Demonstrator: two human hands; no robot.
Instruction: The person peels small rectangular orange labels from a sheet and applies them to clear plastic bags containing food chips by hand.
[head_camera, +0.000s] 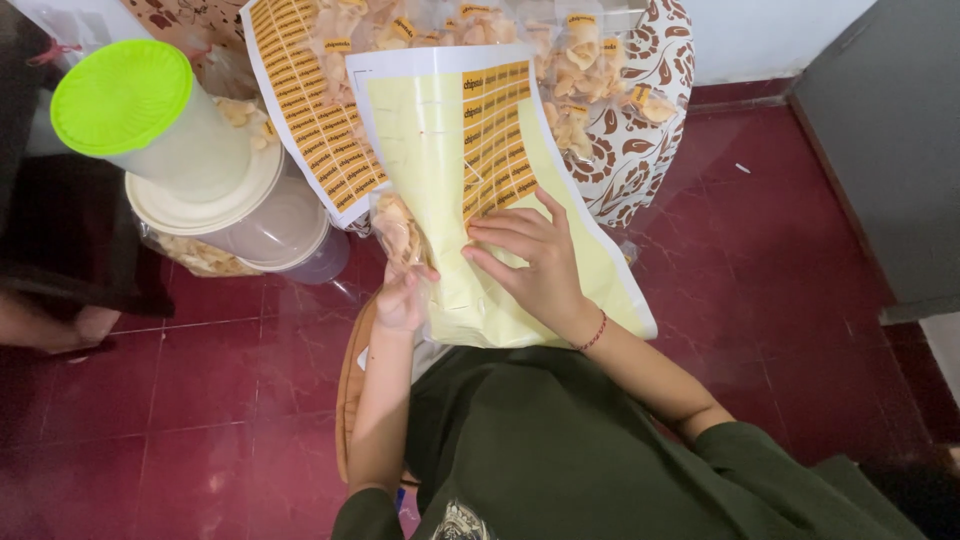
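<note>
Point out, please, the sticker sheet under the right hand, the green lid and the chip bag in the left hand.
Sticker sheet (440, 150): head view, on its bare yellow backing.
Green lid (120, 97): head view, middle of its top.
Chip bag (397, 228): head view, on the chips above the left hand's fingers.

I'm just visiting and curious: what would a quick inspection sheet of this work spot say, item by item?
Surface: dark red tiled floor, glossy.
Job's things: yellow sticker sheet, mostly peeled, orange labels left in its upper middle; small clear bag of chips beside it.
Clutter: second label sheet; labelled chip bags on a patterned cloth; stacked plastic containers, one with a green lid.
Hands: left hand holds the bag of chips; right hand rests flat on the sticker sheet.
Cables: nothing seen.
Surroundings: white wall, grey panel at right.
</note>
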